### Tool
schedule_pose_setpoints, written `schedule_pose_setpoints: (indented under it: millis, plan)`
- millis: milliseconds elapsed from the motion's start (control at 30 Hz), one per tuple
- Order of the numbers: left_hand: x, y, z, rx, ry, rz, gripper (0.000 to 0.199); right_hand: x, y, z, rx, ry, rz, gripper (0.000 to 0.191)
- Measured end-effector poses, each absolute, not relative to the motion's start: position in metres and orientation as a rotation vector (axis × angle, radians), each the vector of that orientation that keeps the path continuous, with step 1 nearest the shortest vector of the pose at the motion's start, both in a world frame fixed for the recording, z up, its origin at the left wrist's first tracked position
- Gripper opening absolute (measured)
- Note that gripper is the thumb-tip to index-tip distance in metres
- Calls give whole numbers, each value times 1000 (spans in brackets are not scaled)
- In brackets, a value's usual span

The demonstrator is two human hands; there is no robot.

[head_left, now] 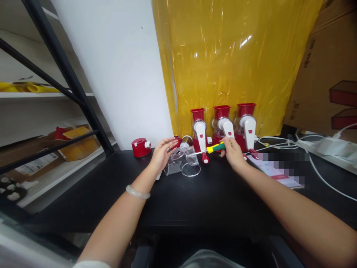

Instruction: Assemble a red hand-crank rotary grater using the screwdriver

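Note:
My right hand (pixel 233 152) is closed around the yellow and green handle of a screwdriver (pixel 216 147). The metal shaft points left, its tip by clear plastic parts (pixel 191 169) on the black table; contact is unclear. At the left side of these parts is my left hand (pixel 162 153), fingers stretched out and apart; whether it touches the plastic I cannot tell. A drum with a metal mesh-like surface (pixel 187 140) lies just behind, and a red piece (pixel 177 141) is partly hidden by my left fingers.
Three red and white rotary graters (pixel 199 130) stand in a row along the yellow-wrapped backing (pixel 223 56). Left of my hands sits a red base (pixel 141 147). A phone-like screen (pixel 275 173), white cables (pixel 312 156) and a cardboard box (pixel 320 74) are right; a black-framed shelf (pixel 52 48) is left.

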State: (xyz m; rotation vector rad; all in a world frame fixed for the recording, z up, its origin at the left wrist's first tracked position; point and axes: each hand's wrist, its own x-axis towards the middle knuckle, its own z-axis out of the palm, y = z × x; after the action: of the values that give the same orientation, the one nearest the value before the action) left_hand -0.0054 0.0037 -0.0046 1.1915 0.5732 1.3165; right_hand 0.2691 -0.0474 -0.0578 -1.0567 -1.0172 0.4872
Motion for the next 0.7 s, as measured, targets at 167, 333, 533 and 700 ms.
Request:
schedule_pose_setpoints:
  millis: [167,333,533,700]
  plan:
    - [-4,4,-7,1347,583,1255,29,269,-48,-58,-1058,-993,511,46]
    - [-5,5,-9,1486,610,1209,39,267,-49,-57,-952,-922,644,29]
    - [-6,7,-12,1551,669,1174,38,266,-50,-54,-904,-932,655,37]
    - [-3,6,-11,1576,828,1178,33,265,-48,-56,-928,-977,614,46]
